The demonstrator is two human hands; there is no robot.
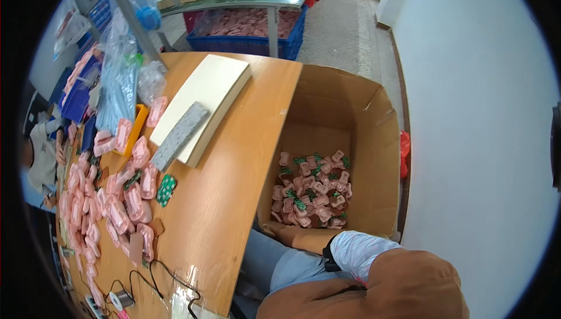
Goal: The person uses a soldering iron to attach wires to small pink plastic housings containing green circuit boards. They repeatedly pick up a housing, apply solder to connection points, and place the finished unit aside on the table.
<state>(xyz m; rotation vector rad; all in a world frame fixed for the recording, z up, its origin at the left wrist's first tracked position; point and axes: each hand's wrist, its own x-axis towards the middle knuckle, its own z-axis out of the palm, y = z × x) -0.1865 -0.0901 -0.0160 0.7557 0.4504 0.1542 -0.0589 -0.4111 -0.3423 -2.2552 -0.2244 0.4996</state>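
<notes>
My right hand (279,232) reaches across my lap to the near edge of a large cardboard box (374,161), close to the table's edge. Its fingers are too small and partly hidden to tell whether they grip the box. Down in the box lies a loose heap of pink plastic pieces (320,201) mixed with green patterned pieces. My left hand is out of view. On the wooden table (234,155) to the left, many pink plastic shells (120,217) are piled, with a green speckled piece (166,190) beside them.
A cream block (201,94) and a grey speckled bar (180,135) lie on the table. Black cable (155,281) and a wire spool (121,300) sit at its near end. Another person (44,155) is at the far left. A blue crate (292,44) stands beyond; a white wall (479,114) bounds the right.
</notes>
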